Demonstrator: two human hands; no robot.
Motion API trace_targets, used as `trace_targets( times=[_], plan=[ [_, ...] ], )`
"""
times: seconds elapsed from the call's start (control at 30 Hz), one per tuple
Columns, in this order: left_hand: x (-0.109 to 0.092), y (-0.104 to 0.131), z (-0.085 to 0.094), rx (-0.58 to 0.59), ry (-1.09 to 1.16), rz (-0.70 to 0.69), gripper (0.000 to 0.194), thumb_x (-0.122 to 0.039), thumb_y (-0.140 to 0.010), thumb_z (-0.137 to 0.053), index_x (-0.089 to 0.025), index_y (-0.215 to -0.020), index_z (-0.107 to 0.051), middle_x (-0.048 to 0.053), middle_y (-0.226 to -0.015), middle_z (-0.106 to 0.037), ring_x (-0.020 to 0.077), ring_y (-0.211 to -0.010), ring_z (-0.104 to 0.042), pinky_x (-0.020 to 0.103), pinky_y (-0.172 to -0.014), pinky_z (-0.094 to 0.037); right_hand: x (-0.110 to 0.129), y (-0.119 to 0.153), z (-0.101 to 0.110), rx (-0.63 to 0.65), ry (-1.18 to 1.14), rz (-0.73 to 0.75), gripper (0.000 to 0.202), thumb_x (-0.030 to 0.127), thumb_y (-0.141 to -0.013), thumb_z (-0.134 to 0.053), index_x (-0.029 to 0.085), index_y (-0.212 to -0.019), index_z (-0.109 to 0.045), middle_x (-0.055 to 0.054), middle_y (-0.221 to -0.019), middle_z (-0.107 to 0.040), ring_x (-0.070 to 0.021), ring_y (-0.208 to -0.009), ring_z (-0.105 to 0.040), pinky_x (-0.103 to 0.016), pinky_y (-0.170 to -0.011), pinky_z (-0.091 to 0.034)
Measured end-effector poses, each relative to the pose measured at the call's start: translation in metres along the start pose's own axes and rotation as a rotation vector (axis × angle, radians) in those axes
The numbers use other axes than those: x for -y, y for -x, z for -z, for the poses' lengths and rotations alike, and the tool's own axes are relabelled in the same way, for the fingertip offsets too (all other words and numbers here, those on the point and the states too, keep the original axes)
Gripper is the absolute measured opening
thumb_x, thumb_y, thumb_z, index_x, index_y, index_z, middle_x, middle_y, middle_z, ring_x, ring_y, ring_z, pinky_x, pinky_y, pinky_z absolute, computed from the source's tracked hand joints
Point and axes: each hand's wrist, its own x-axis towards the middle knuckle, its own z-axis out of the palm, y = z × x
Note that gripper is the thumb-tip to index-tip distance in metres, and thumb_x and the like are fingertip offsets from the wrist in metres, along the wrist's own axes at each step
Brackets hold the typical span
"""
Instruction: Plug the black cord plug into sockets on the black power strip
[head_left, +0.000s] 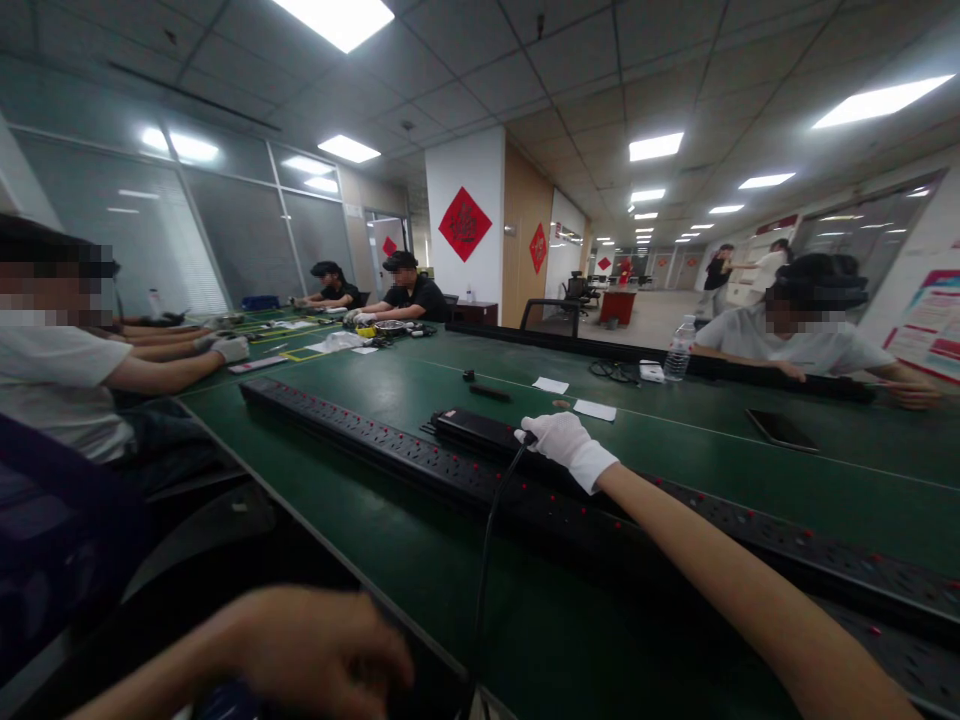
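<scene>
My right hand (562, 445), in a white glove, pinches the end of a black cable (491, 530) over the table. From there the cable hangs toward the table's near edge. Just beyond the fingers lies a black bar-shaped piece (476, 428) with prongs or wires at its left end. Below it runs a long black power strip (420, 455) with rows of sockets and small red dots. My left hand (322, 650), bare and blurred, is low in front of the table edge. Its fingers bend downward and partly hide in the dark, so their grip is unclear.
Another long power strip (810, 550) lies at the right on the green table (360, 560). Farther back are white paper slips (595, 410), a water bottle (680, 350), a dark tablet or phone (781, 430) and coiled cable (611, 371). Several people sit around the table.
</scene>
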Motion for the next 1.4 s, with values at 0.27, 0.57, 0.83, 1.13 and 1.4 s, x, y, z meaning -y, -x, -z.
trace_targets(
  times=[0.27,0.57,0.83,1.13,1.4],
  plan=[
    [0.024,-0.183,0.119,-0.645,-0.342,-0.191,0.036,-0.026,-0.087,-0.028,-0.015,-0.114,-0.049,0.007,-0.119,-0.052,0.0197,-0.112,-0.044,0.033,-0.097,-0.031,-0.007,-0.002,-0.007,-0.032,0.028,-0.076,0.038,0.050,-0.086,-0.036,0.020,-0.097,-0.056,-0.004,-0.080,-0.063,-0.0139,-0.067,-0.058,-0.026,-0.058,-0.040],
    [0.057,-0.252,0.123,-0.358,-0.558,-0.294,0.054,-0.026,-0.071,-0.050,-0.025,-0.123,-0.040,0.003,-0.127,-0.045,0.0223,-0.116,-0.041,0.040,-0.099,-0.026,-0.004,-0.001,-0.018,-0.095,0.017,0.019,0.035,0.048,-0.086,-0.030,0.026,-0.094,-0.056,-0.004,-0.088,-0.065,-0.0159,-0.073,-0.059,-0.023,-0.056,-0.033],
    [0.057,-0.249,0.117,-0.377,-0.657,-0.298,0.060,-0.042,-0.072,-0.055,-0.022,-0.125,-0.037,0.007,-0.129,-0.042,0.0242,-0.115,-0.040,0.036,-0.097,-0.027,-0.010,-0.002,-0.028,-0.105,-0.061,0.040,0.031,0.048,-0.084,-0.037,0.024,-0.094,-0.055,-0.004,-0.087,-0.064,-0.0160,-0.077,-0.058,-0.023,-0.059,-0.033],
    [0.061,-0.241,0.114,-0.410,-0.705,-0.257,0.056,-0.047,-0.082,-0.042,-0.026,-0.132,-0.028,0.007,-0.135,-0.035,0.0244,-0.120,-0.035,0.040,-0.098,-0.025,-0.006,0.003,-0.027,-0.135,-0.056,0.022,0.039,0.050,-0.086,-0.030,0.023,-0.101,-0.055,-0.007,-0.090,-0.064,-0.0176,-0.078,-0.058,-0.025,-0.061,-0.034],
    [0.063,-0.242,0.113,-0.399,-0.713,-0.261,0.053,-0.048,-0.084,-0.037,-0.025,-0.131,-0.027,0.006,-0.135,-0.033,0.0221,-0.122,-0.032,0.038,-0.098,-0.024,-0.005,0.006,-0.022,-0.147,-0.030,0.046,0.039,0.049,-0.085,-0.032,0.023,-0.101,-0.055,-0.007,-0.088,-0.064,-0.0189,-0.077,-0.059,-0.027,-0.061,-0.034]
  ],
)
